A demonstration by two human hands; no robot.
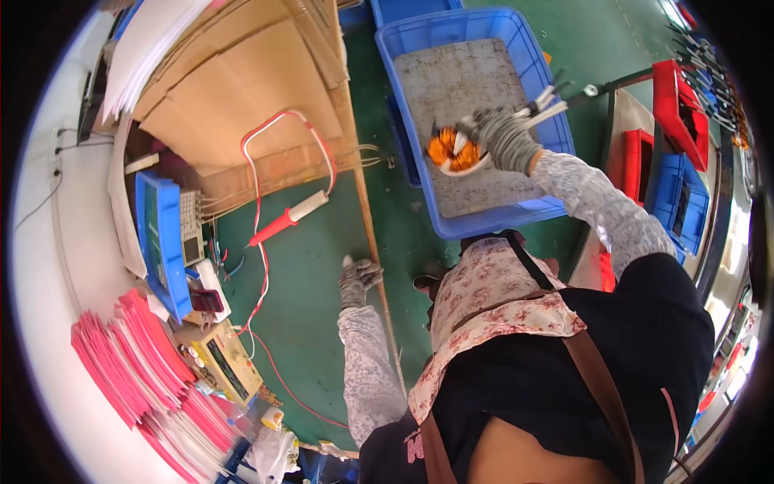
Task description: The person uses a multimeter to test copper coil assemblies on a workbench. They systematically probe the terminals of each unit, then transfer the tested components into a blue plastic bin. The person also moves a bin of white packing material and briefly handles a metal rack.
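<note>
My right hand (508, 139), in a grey striped glove, is closed around a wire-wound ring coil (443, 149) with orange copper windings. White-sleeved leads (544, 106) with dark ends stick out past the back of that hand. Hand and coil are over the blue plastic crate (556, 133), whose bottom is covered by a worn grey board (492, 198). At the edge of the green bench (310, 274), my gloved left hand (357, 282) has its fingers apart and holds nothing.
A red-and-white probe (294, 216) with a looping cable lies on the bench. Flattened cardboard (250, 97) covers its far part. Instruments (192, 226), a blue tray (161, 242) and pink papers (133, 355) line the left. Red bins (637, 165) and a blue bin (681, 202) stand right.
</note>
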